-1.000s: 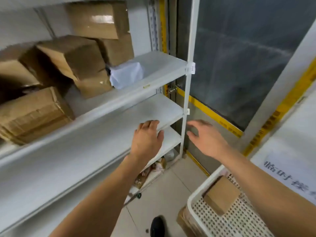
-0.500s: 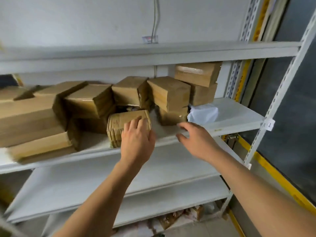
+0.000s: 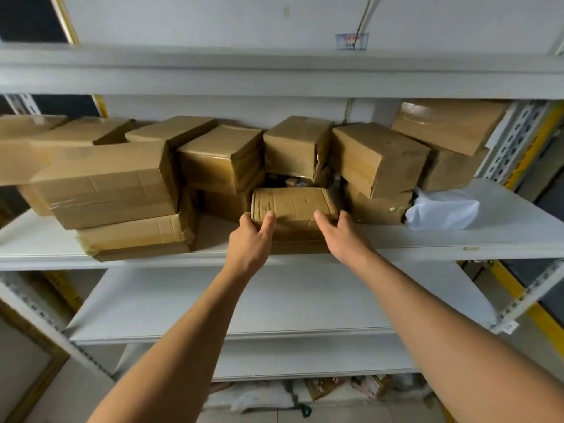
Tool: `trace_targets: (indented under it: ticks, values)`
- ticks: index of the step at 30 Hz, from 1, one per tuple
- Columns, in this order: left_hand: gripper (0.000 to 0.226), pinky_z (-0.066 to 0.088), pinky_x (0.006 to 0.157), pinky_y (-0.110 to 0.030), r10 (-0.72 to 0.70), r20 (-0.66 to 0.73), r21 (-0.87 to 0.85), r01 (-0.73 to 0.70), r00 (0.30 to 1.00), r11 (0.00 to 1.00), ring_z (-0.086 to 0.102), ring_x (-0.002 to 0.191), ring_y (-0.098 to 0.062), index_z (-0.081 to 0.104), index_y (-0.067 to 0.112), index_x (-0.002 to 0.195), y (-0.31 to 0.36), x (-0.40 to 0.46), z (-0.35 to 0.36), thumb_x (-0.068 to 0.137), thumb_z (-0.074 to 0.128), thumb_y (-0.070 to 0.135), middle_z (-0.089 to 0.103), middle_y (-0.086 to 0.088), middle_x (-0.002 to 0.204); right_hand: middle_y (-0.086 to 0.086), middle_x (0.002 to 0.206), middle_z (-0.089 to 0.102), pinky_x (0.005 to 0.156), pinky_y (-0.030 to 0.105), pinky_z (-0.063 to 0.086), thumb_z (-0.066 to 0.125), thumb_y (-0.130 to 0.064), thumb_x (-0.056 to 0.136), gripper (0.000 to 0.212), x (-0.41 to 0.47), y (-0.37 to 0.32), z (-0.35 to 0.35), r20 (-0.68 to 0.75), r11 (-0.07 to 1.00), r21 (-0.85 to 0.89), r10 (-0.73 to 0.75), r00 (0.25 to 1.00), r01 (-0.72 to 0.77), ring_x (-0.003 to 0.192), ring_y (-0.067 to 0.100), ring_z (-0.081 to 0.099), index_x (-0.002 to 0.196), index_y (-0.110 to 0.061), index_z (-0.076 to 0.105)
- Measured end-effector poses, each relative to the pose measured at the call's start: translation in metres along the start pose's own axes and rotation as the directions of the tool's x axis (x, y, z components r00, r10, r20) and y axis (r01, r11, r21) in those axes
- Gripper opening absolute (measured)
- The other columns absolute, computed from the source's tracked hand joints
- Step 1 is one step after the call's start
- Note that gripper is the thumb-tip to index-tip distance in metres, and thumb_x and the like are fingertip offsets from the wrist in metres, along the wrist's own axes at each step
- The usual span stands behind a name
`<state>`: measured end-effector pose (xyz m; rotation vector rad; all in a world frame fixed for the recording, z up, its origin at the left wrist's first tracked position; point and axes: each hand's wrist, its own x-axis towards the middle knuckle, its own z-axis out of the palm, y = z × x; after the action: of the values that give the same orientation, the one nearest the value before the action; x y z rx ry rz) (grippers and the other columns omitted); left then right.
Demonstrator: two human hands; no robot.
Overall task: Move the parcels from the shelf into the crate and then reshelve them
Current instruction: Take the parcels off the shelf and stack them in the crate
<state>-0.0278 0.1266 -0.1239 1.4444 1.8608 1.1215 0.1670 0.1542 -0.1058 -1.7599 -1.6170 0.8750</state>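
Observation:
Several brown cardboard parcels crowd the white shelf (image 3: 503,236). A small flat parcel (image 3: 294,204) lies at the shelf's front, in the gap between the stacks. My left hand (image 3: 251,236) touches its front left corner, fingers reaching onto its top. My right hand (image 3: 337,232) touches its front right corner with straight fingers. Neither hand is plainly curled round it. A white plastic-wrapped parcel (image 3: 442,210) lies to the right. The crate is out of view.
Taller stacked boxes (image 3: 103,184) stand left and right (image 3: 378,157) of the small parcel. A bare shelf board (image 3: 274,303) runs below, another above (image 3: 274,74). Loose packets lie on the floor (image 3: 329,389) under the rack. A perforated upright (image 3: 531,291) stands at right.
The view swung from the crate and lower shelves up to the parcel shelf. Both hands rose and reached forward onto the small flat parcel's front corners.

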Motion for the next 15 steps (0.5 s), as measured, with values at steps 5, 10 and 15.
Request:
trace_targets:
  ticks: [5, 10, 15]
  values:
    - [0.047, 0.045, 0.077, -0.032, 0.016, -0.032, -0.067, -0.018, 0.999, 0.998, 0.064, 0.085, -0.021, 0.056, 0.014, 0.129, 0.004, -0.010, 0.007, 0.107, 0.046, 0.054, 0.071, -0.009, 0.112, 0.007, 0.162, 0.045, 0.119, 0.050, 0.039, 0.048, -0.073, 0.096, 0.085, -0.007, 0.015, 0.000, -0.019, 0.987, 0.161, 0.010, 1.000, -0.007, 0.147, 0.033, 0.045, 0.160, -0.019, 0.039]
    - [0.041, 0.049, 0.076, -0.025, 0.156, -0.050, -0.228, -0.163, 0.987, 0.960, 0.064, 0.097, -0.018, 0.049, 0.015, 0.137, 0.004, -0.045, 0.031, 0.104, 0.060, 0.037, 0.066, -0.002, 0.116, 0.003, 0.129, 0.065, 0.100, 0.043, 0.050, 0.062, -0.053, 0.091, 0.059, -0.038, 0.042, -0.016, -0.126, 0.947, 0.316, -0.017, 0.992, 0.056, 0.119, 0.029, 0.060, 0.140, -0.022, 0.054]
    - [0.053, 0.059, 0.085, -0.050, 0.374, -0.037, -0.361, -0.361, 0.927, 0.860, 0.061, 0.114, -0.027, 0.040, 0.036, 0.128, 0.017, -0.078, 0.065, 0.087, 0.070, 0.051, 0.053, -0.009, 0.127, -0.007, 0.124, 0.067, 0.102, 0.050, 0.056, 0.070, -0.039, 0.100, 0.034, -0.079, 0.080, -0.054, -0.199, 0.734, 0.671, 0.039, 0.979, 0.107, 0.119, 0.022, 0.064, 0.128, -0.029, 0.055]
